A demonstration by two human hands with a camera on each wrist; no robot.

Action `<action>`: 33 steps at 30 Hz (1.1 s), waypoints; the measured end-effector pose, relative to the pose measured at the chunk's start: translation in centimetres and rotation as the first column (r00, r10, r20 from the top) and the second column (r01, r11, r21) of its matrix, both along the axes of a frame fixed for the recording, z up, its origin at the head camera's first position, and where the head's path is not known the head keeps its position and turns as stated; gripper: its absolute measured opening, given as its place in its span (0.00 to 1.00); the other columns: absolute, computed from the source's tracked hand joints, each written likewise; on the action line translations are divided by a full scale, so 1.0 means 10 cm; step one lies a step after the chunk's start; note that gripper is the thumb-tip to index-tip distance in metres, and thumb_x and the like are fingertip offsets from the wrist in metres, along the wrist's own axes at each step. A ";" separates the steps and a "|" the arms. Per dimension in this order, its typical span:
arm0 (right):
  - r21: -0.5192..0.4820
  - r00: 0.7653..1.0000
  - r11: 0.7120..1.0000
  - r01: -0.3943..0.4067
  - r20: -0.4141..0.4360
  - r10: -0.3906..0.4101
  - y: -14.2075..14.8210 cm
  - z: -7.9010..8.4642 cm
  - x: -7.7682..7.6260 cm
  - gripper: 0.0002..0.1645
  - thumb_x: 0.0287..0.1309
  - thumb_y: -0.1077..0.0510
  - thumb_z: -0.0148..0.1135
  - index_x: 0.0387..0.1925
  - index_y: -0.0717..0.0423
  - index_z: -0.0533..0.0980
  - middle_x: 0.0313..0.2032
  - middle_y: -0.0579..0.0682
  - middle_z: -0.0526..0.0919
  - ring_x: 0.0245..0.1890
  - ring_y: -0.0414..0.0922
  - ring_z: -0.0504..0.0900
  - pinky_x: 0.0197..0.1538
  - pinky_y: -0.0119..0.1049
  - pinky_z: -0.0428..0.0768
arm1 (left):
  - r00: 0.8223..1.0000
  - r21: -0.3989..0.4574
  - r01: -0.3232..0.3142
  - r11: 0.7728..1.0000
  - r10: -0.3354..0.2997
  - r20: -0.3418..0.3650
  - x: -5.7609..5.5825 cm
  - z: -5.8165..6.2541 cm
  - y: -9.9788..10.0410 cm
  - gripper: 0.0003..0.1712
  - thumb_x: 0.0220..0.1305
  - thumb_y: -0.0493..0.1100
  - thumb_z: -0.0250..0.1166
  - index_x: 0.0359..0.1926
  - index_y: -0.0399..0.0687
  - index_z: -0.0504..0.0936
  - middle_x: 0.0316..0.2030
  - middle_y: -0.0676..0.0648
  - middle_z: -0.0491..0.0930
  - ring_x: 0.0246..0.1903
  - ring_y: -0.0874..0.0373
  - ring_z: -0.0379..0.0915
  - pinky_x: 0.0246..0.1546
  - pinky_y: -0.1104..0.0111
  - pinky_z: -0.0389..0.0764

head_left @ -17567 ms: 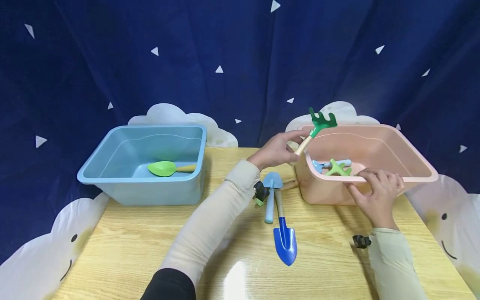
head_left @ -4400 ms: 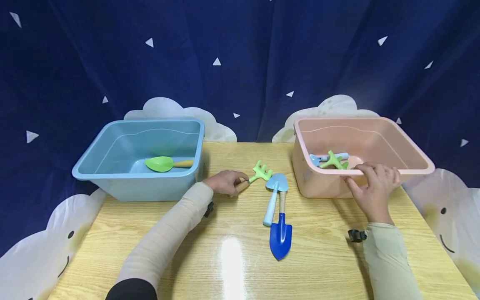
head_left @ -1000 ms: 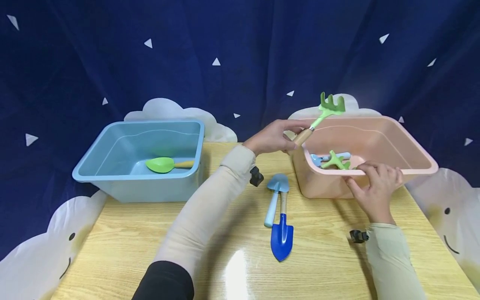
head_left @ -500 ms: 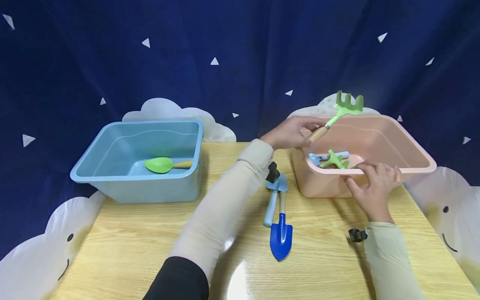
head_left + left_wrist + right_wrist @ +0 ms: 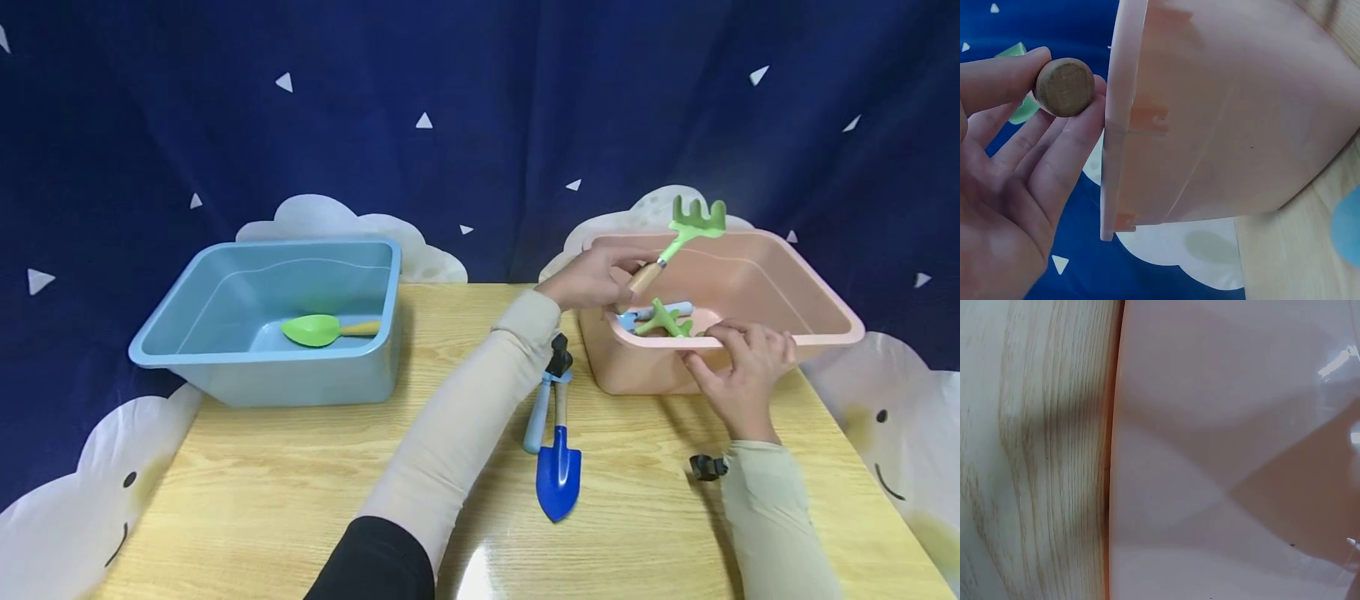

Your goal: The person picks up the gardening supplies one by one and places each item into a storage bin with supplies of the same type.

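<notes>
My left hand (image 5: 592, 279) pinches the wooden handle of a light green toy hand rake (image 5: 697, 223) at the left rim of the pink tub (image 5: 637, 371). The rake's tines point up and away, above the tub. In the left wrist view, the round handle end (image 5: 1065, 89) sits between thumb and fingers beside the tub's rim. My right hand (image 5: 746, 375) grips the tub's front rim, fingers over the edge and thumb outside. Inside the tub lie another light green rake (image 5: 660, 319) and a light blue tool (image 5: 678, 309). Only the tub's wall (image 5: 1210, 462) and the table fill the right wrist view.
Between the tubs, a dark blue trowel (image 5: 558, 479) lies on the wooden table (image 5: 285, 500) beside a light blue trowel (image 5: 536, 421), whose blade is partly hidden by the left wrist camera. A blue tub (image 5: 285, 383) at left holds a green trowel (image 5: 311, 331).
Earlier the left hand held a dark green rake, out of sight now. It later took the light green rake from the table, carried it right to the pink tub and lowered it slightly.
</notes>
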State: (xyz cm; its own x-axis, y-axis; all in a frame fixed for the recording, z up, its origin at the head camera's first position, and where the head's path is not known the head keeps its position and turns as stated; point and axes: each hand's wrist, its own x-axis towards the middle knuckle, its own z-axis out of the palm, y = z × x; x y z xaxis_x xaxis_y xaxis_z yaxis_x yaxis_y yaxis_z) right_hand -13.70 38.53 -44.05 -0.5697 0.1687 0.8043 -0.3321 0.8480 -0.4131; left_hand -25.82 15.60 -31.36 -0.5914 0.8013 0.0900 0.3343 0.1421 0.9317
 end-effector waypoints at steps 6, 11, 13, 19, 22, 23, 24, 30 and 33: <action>0.000 1.000 1.000 0.004 -0.019 -0.004 0.01 0.00 0.00 0.28 0.39 0.44 0.69 0.33 0.65 0.81 0.42 0.65 0.80 0.51 0.66 0.68 0.73 0.57 0.38 | 0.996 -0.022 0.002 1.000 -0.003 -0.084 -0.03 0.01 0.01 0.38 0.56 0.23 0.61 0.69 0.48 0.72 0.59 0.39 0.79 0.49 0.49 0.81 0.25 0.64 0.82; 0.012 1.000 1.000 0.008 -0.021 -0.008 0.00 0.01 0.02 0.28 0.40 0.45 0.68 0.35 0.65 0.81 0.42 0.65 0.80 0.50 0.66 0.69 0.73 0.56 0.39 | 0.993 -0.077 -0.021 0.997 0.012 -0.121 -0.02 0.04 0.04 0.37 0.58 0.26 0.64 0.68 0.51 0.73 0.57 0.42 0.80 0.41 0.58 0.80 0.28 0.67 0.83; 0.012 1.000 1.000 0.004 -0.012 -0.004 -0.01 0.01 0.01 0.28 0.41 0.45 0.68 0.35 0.65 0.81 0.42 0.65 0.80 0.51 0.66 0.69 0.73 0.56 0.39 | 0.992 -0.091 -0.034 0.995 0.022 -0.126 -0.03 0.05 0.04 0.37 0.58 0.27 0.65 0.68 0.52 0.73 0.57 0.42 0.81 0.36 0.58 0.81 0.29 0.69 0.83; 0.017 1.000 1.000 -0.011 0.002 0.011 -0.08 0.01 -0.04 0.30 0.44 0.41 0.67 0.36 0.65 0.81 0.43 0.65 0.80 0.51 0.66 0.68 0.73 0.56 0.40 | 0.984 -0.113 -0.067 0.991 0.046 -0.174 -0.05 0.04 0.04 0.38 0.55 0.29 0.69 0.67 0.51 0.74 0.56 0.43 0.82 0.39 0.62 0.80 0.35 0.76 0.81; 0.031 1.000 0.999 -0.010 -0.006 0.010 -0.09 0.01 -0.05 0.32 0.46 0.39 0.67 0.36 0.65 0.81 0.42 0.65 0.80 0.49 0.65 0.69 0.72 0.56 0.42 | 0.985 -0.121 -0.059 0.991 0.038 -0.169 -0.05 0.02 0.06 0.38 0.55 0.28 0.69 0.67 0.50 0.74 0.56 0.44 0.83 0.35 0.61 0.80 0.37 0.77 0.82; 0.032 1.000 0.999 -0.010 -0.006 0.010 -0.09 0.00 -0.06 0.32 0.46 0.38 0.67 0.36 0.65 0.81 0.42 0.65 0.80 0.49 0.65 0.69 0.72 0.56 0.42 | 0.985 -0.127 -0.055 0.990 0.033 -0.167 -0.04 0.02 0.07 0.38 0.55 0.28 0.68 0.68 0.51 0.73 0.55 0.44 0.83 0.32 0.60 0.80 0.36 0.76 0.82; 0.029 1.000 0.999 -0.013 -0.004 0.013 -0.10 0.00 -0.06 0.32 0.46 0.38 0.66 0.36 0.65 0.80 0.42 0.65 0.80 0.50 0.66 0.69 0.72 0.57 0.41 | 0.985 -0.130 -0.052 0.990 0.030 -0.168 -0.04 0.01 0.07 0.38 0.55 0.28 0.68 0.68 0.51 0.73 0.55 0.45 0.83 0.31 0.61 0.79 0.36 0.76 0.82; 0.004 1.000 1.000 -0.010 0.008 0.010 -0.09 0.00 -0.07 0.37 0.47 0.32 0.65 0.36 0.65 0.80 0.43 0.65 0.79 0.51 0.66 0.67 0.73 0.58 0.37 | 0.979 -0.114 -0.039 0.993 0.014 -0.205 -0.05 -0.01 0.11 0.39 0.55 0.27 0.66 0.69 0.50 0.71 0.57 0.42 0.82 0.33 0.63 0.79 0.36 0.76 0.81; 0.011 1.000 1.000 0.002 -0.009 -0.002 -0.06 0.00 -0.05 0.35 0.46 0.35 0.65 0.35 0.65 0.80 0.42 0.65 0.80 0.50 0.65 0.68 0.73 0.57 0.39 | 0.982 -0.111 -0.027 0.993 0.006 -0.187 -0.04 -0.03 0.14 0.39 0.56 0.27 0.65 0.69 0.50 0.72 0.58 0.42 0.81 0.34 0.61 0.80 0.36 0.76 0.82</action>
State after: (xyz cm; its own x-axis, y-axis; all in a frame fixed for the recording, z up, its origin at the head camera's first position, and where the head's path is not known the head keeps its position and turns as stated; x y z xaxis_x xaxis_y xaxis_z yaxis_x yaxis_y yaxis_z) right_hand -14.23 37.93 -44.10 -0.5623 0.1611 0.8111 -0.3337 0.8532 -0.4009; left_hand -26.26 17.04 -31.62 -0.5860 0.8029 0.1094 0.4969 0.2494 0.8312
